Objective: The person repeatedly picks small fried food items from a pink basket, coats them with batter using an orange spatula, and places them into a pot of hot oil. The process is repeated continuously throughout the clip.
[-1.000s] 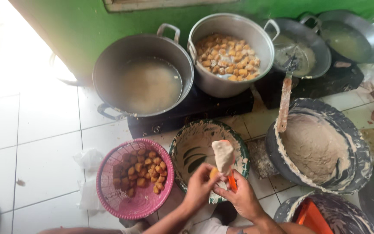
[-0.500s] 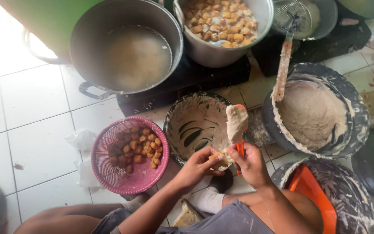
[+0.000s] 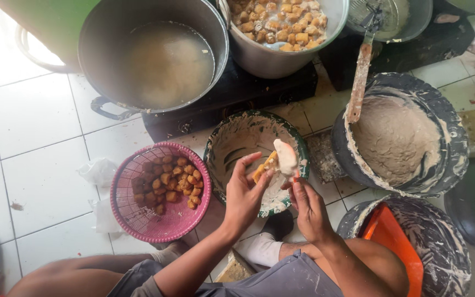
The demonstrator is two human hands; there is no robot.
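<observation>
I see my left hand (image 3: 244,193) pinching a tofu piece (image 3: 264,166) over the batter bowl (image 3: 222,144), my right hand (image 3: 309,212) smearing paste (image 3: 286,158) onto it. A pink basket (image 3: 138,220) sits beside it.

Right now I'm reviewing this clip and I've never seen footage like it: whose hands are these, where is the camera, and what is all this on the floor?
There is no machine here. The one view comes from a camera worn on the person's head, looking down at their own bare hands. The left hand holds a golden fried piece over a batter-smeared bowl, while the right hand works a spatula loaded with pale paste against it. On the tiled floor sit a pink basket of more fried pieces, a black tub of paste, and two big metal pots on a burner: one with cloudy liquid, one with fried cubes.
</observation>
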